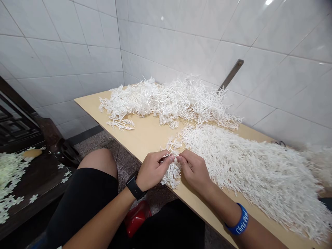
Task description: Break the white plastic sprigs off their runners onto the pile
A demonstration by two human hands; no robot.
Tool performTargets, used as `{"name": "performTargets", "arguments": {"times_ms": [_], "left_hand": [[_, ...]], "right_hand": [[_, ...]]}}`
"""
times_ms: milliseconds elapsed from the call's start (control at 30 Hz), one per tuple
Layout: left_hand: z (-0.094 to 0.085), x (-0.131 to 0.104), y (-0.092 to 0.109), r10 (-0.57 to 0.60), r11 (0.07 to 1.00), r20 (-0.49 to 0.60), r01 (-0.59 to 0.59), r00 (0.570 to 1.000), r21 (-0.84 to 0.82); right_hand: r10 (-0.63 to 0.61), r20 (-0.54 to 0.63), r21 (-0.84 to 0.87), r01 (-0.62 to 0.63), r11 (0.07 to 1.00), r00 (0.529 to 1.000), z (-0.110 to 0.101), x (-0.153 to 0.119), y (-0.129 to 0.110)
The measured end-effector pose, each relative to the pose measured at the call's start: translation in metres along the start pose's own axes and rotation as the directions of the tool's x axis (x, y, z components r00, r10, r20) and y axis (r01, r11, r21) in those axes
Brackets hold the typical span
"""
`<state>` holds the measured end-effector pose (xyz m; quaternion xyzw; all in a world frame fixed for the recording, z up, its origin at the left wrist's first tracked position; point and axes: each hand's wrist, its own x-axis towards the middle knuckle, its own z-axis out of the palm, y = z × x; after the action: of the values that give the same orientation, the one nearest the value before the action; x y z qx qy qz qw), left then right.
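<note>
Both hands meet over the near edge of a tan board table [145, 133]. My left hand [153, 168], with a black watch on its wrist, pinches a white branching plastic sprig [174, 152]. From the other side my right hand [194, 169] grips the same sprig between thumb and bent fingers, with the thumbs almost touching. Beneath them lies a small heap of white sprig pieces [172, 175] at the table's edge. Fingers hide part of the held sprig. Right of my right hand spreads a large pile of small white sprigs [249, 169].
Along the back of the table lies a tangled heap of longer white branches [166, 100]. A flat metal bar [230, 74] leans by the tiled wall. At left, a dark wooden chair [52, 135] carries pale flower-shaped pieces [11, 176]. A red object [138, 218] is below the table.
</note>
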<state>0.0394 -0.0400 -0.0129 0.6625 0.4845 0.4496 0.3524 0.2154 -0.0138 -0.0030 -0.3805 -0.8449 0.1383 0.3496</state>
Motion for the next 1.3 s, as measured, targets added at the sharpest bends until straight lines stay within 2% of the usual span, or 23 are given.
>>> {"name": "performTargets", "arguments": {"times_ms": [133, 267, 367, 433, 467, 567, 700, 867, 933, 1000, 1067, 1133, 1200, 1300], "left_hand": [[0.003, 0.000, -0.001, -0.048, 0.989, -0.094, 0.034, 0.994, -0.142], [0.005, 0.002, -0.003, -0.110, 0.972, -0.152, 0.074, 0.982, -0.224], [-0.006, 0.006, -0.008, -0.184, 0.955, -0.325, 0.091, 0.928, -0.282], [-0.015, 0.007, -0.010, -0.191, 0.964, -0.451, 0.080, 0.872, -0.253], [-0.019, 0.007, -0.010, -0.165, 0.976, -0.470, 0.075, 0.867, -0.204], [-0.021, 0.004, -0.007, -0.094, 0.994, -0.431, 0.057, 0.897, -0.097], [-0.011, 0.005, -0.001, -0.071, 0.997, -0.349, 0.074, 0.934, -0.003], [-0.011, 0.016, 0.000, -0.076, 0.997, -0.288, 0.080, 0.955, 0.003], [-0.015, 0.019, -0.003, -0.102, 0.994, -0.236, 0.091, 0.966, -0.054], [-0.019, 0.019, -0.005, -0.127, 0.982, -0.140, 0.104, 0.982, -0.157], [-0.023, 0.019, -0.006, -0.141, 0.962, -0.049, 0.126, 0.989, -0.241], [-0.025, 0.018, -0.007, -0.160, 0.951, 0.000, 0.154, 0.987, -0.267], [-0.026, 0.016, -0.007, -0.167, 0.953, 0.026, 0.168, 0.986, -0.254], [-0.027, 0.014, -0.008, -0.084, 0.972, 0.045, 0.092, 0.995, -0.218]], "right_hand": [[-0.163, -0.039, -0.114, 0.158, 0.981, 0.986, 0.001, 0.002, -0.005], [-0.263, -0.108, -0.197, 0.239, 0.951, 0.959, -0.001, 0.000, -0.009], [-0.342, -0.235, -0.196, 0.300, 0.934, 0.910, -0.008, -0.006, -0.005], [-0.325, -0.332, -0.168, 0.283, 0.944, 0.886, -0.011, -0.008, -0.001], [-0.291, -0.350, -0.143, 0.256, 0.956, 0.891, -0.012, -0.008, 0.001], [-0.188, -0.316, -0.055, 0.180, 0.982, 0.930, -0.007, -0.002, 0.003], [-0.144, -0.254, -0.042, 0.138, 0.990, 0.956, 0.002, 0.003, 0.003], [-0.105, -0.196, -0.032, 0.101, 0.994, 0.975, 0.000, 0.002, 0.010], [-0.044, -0.243, -0.139, 0.011, 0.990, 0.969, -0.005, 0.003, 0.015], [-0.001, -0.353, -0.295, -0.110, 0.949, 0.936, -0.009, 0.006, 0.019], [-0.005, -0.418, -0.373, -0.167, 0.913, 0.908, -0.011, 0.008, 0.020], [-0.031, -0.403, -0.344, -0.120, 0.931, 0.915, -0.010, 0.008, 0.016], [-0.074, -0.347, -0.255, -0.018, 0.967, 0.935, -0.007, 0.006, 0.008], [-0.133, -0.220, -0.094, 0.114, 0.989, 0.967, -0.002, 0.001, -0.004]]}}
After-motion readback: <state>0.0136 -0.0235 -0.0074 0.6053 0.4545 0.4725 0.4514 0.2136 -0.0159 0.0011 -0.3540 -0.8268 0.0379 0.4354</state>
